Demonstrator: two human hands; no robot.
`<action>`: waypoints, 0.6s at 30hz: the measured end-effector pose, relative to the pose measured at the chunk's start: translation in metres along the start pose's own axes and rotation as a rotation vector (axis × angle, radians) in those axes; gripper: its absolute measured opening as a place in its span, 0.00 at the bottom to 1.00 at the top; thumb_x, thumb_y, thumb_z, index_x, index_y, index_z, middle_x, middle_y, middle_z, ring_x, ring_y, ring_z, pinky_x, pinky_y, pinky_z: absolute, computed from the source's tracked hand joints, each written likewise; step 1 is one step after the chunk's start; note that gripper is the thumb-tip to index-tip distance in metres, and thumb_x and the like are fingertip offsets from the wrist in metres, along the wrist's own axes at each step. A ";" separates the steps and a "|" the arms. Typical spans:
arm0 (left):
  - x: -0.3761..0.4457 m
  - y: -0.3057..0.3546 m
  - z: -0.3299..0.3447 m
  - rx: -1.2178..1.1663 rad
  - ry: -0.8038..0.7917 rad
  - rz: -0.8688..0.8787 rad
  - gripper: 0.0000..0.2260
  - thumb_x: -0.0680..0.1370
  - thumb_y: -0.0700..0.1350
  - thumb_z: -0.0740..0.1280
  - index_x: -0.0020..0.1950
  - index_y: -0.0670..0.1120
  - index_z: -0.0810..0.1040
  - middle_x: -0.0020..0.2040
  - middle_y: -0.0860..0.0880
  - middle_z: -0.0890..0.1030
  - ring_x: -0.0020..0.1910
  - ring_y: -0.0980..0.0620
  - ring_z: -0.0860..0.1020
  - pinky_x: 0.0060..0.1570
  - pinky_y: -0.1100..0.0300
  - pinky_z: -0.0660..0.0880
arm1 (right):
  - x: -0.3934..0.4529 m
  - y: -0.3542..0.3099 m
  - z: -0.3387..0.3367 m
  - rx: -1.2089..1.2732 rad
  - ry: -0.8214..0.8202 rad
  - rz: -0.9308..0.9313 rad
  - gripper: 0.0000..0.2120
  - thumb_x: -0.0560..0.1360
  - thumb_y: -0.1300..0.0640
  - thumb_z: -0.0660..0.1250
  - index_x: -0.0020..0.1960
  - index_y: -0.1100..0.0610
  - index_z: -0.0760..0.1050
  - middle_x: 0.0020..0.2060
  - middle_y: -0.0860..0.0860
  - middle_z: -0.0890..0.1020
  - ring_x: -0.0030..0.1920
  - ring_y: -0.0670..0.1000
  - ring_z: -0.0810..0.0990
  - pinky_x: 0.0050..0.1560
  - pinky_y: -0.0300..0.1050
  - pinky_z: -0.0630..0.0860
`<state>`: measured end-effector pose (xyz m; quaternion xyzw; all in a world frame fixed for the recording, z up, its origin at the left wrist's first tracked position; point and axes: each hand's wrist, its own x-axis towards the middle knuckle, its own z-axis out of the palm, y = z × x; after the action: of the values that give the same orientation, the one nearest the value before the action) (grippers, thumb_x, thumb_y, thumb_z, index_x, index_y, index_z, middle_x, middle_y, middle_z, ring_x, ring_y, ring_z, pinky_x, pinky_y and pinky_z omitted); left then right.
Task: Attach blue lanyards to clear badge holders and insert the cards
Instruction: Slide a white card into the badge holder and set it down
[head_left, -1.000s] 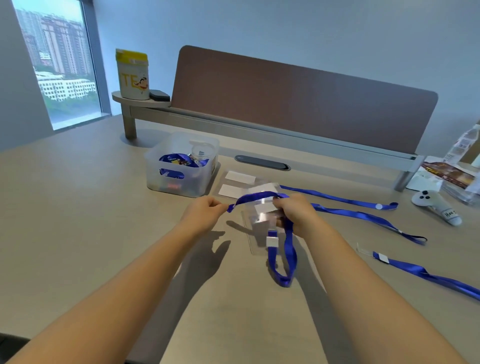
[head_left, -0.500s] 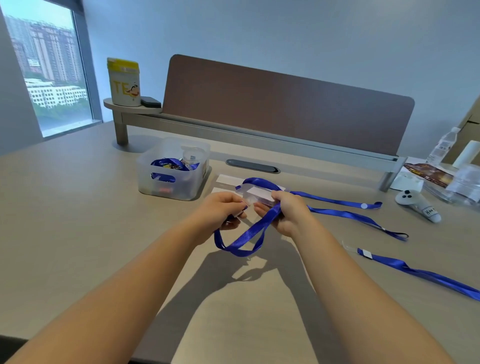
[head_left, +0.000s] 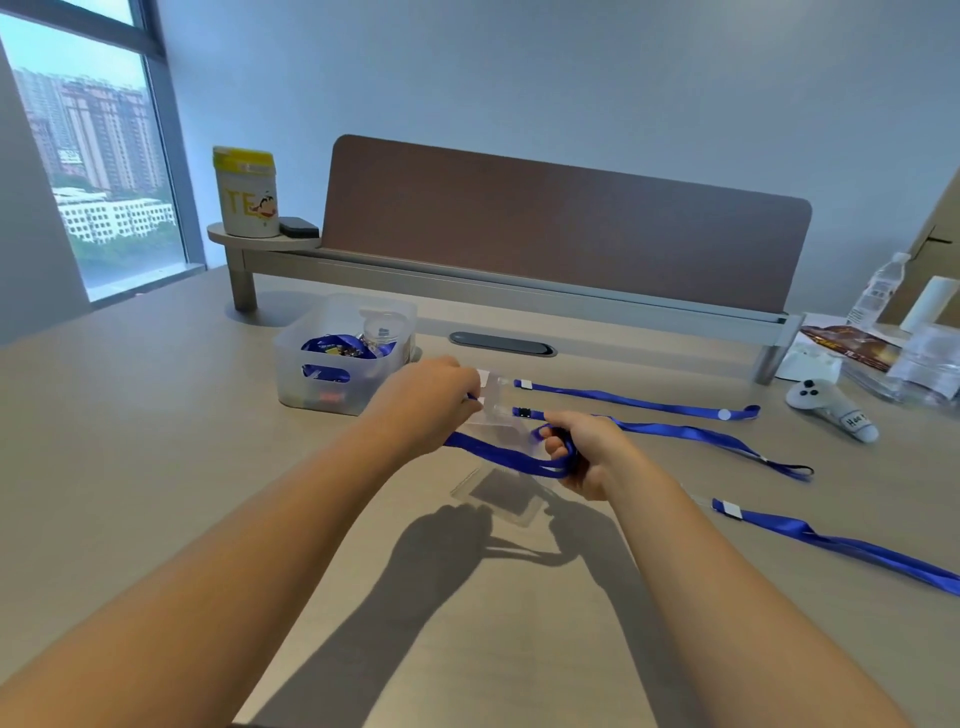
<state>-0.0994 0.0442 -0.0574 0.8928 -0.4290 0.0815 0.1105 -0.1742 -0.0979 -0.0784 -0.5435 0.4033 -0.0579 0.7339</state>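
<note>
- My left hand (head_left: 434, 402) is raised above the desk (head_left: 156, 467), fingers curled and pinching the top edge of a clear badge holder (head_left: 493, 415) where the blue lanyard (head_left: 498, 457) meets it
- My right hand (head_left: 582, 449) is clenched around a loop of that same lanyard, the strap running taut from my fist back under my left hand
- The badge holder hangs between my two hands, off the desk (its plastic is blurred, so I cannot tell whether a card is inside)
- A second clear holder (head_left: 501, 496) lies flat on the desk just below my hands, in their shadow
- Three more blue lanyards lie to my right: one (head_left: 639, 401) farthest from me, one (head_left: 717, 441) running out from behind my right hand, one (head_left: 841, 545) nearest me toward the desk's right edge
- A clear plastic bin (head_left: 340, 358) with blue lanyards in it stands just beyond my left hand
- A white controller (head_left: 831, 410) rests well off to the right
- A yellow-lidded canister (head_left: 244, 192) stands on the raised shelf by the window
</note>
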 end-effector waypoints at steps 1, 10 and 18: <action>0.000 0.000 0.000 0.052 0.007 0.004 0.14 0.78 0.44 0.60 0.64 0.45 0.72 0.63 0.45 0.77 0.60 0.48 0.76 0.61 0.56 0.72 | -0.001 -0.001 -0.001 -0.025 0.003 0.000 0.12 0.77 0.59 0.61 0.36 0.61 0.71 0.27 0.51 0.72 0.17 0.44 0.70 0.17 0.30 0.68; 0.007 -0.010 0.001 -0.602 -0.070 -0.361 0.13 0.78 0.38 0.57 0.54 0.31 0.76 0.43 0.39 0.82 0.43 0.43 0.80 0.44 0.56 0.76 | -0.004 0.007 -0.003 -0.872 0.181 -0.371 0.09 0.74 0.58 0.64 0.39 0.61 0.71 0.33 0.58 0.73 0.39 0.51 0.73 0.51 0.51 0.78; 0.002 -0.004 0.003 -0.915 -0.182 -0.398 0.11 0.78 0.41 0.59 0.36 0.45 0.73 0.32 0.49 0.73 0.28 0.55 0.68 0.31 0.66 0.67 | -0.010 0.013 0.022 -0.701 -0.032 -0.731 0.10 0.75 0.57 0.64 0.53 0.61 0.75 0.43 0.51 0.77 0.46 0.49 0.75 0.46 0.40 0.74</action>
<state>-0.0948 0.0449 -0.0603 0.8207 -0.2504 -0.2158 0.4660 -0.1706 -0.0706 -0.0828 -0.8637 0.1704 -0.1638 0.4451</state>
